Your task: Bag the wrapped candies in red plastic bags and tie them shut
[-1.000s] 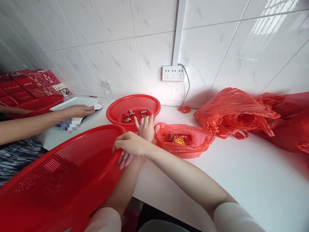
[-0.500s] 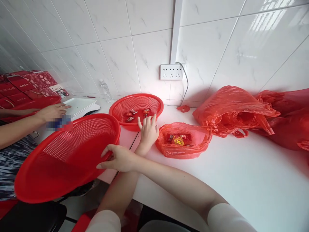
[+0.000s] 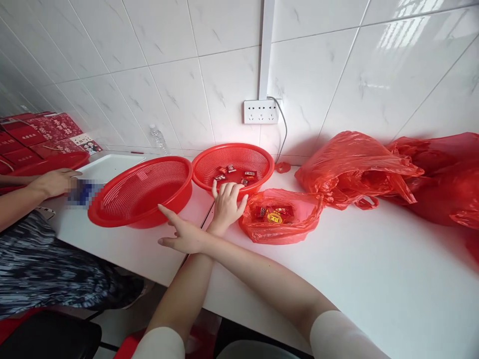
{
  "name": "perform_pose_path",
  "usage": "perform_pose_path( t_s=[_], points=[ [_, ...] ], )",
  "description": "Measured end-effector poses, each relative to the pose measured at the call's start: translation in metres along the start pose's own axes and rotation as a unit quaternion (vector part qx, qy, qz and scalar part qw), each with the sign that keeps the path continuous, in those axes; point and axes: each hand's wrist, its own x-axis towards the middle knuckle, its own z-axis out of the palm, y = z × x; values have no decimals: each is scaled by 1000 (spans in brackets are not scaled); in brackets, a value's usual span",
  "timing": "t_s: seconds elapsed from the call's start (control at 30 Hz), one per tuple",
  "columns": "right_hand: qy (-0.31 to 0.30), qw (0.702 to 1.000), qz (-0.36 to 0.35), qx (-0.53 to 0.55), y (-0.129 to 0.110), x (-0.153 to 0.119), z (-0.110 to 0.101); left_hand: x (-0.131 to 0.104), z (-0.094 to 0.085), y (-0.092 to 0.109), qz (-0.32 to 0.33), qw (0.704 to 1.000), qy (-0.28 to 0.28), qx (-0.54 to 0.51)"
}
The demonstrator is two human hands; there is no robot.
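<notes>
My forearms cross. My left hand is at the front rim of a red mesh basket, its fingers apart with the tips at the edge. Several small red wrapped packets lie inside that basket. My right hand is open, thumb and forefinger spread, just in front of a second red basket. Nothing shows inside this second basket, whose left side extends toward a co-worker's hand. Right of my left hand sits an open red plastic bag with red packets in it.
Larger red plastic bags lie at the right along the tiled wall. A socket strip has a cable plugged in. At left are a co-worker's hand, a white tray, a clear bottle and red gift boxes.
The left basket has moved back and away from me, now more level, and my right hand has come off its rim. The basket with packets has shifted right, with my left hand still at it.
</notes>
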Motion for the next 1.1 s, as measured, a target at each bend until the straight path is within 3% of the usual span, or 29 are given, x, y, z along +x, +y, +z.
perform_pose_path(
  t_s=[0.1, 0.17, 0.27, 0.37, 0.47, 0.53, 0.57, 0.67, 0.77, 0.87, 0.93, 1.0, 1.1],
  points=[
    [-20, 996, -22, -88, -14, -19, -18, 1, -7, -2, 4, 999, 39, -14],
    [-67, 985, -65, -144, -32, -42, -41, 3, -17, 0, -1, 998, 57, -17],
    [-110, 963, -96, -225, -69, -91, -92, 6, -34, 6, -43, 999, 4, -15],
    [20, 924, 32, -382, -102, -144, -146, 8, -41, 16, -134, 984, -114, 35],
    [153, 824, 206, -506, -114, -187, -192, 6, -36, 21, -176, 963, -177, 97],
    [166, 776, 285, -538, -109, -205, -217, 6, -29, 20, -185, 964, -179, 72],
    [156, 765, 309, -542, -104, -212, -226, 7, -27, 19, -193, 965, -176, 33],
    [124, 767, 338, -531, -92, -223, -246, 12, -27, 18, -221, 951, -155, -152],
    [152, 793, 300, -507, -97, -228, -257, 25, -41, 26, -226, 923, -111, -293],
    [246, 821, 212, -469, -114, -235, -264, 48, -61, 41, -218, 911, -73, -343],
    [312, 830, 132, -443, -125, -239, -267, 67, -73, 49, -222, 888, -46, -401],
    [388, 815, 43, -427, -131, -242, -270, 88, -83, 56, -227, 850, -8, -475],
    [481, 754, -33, -446, -131, -243, -273, 111, -89, 63, -194, 805, 65, -556]
  ],
)
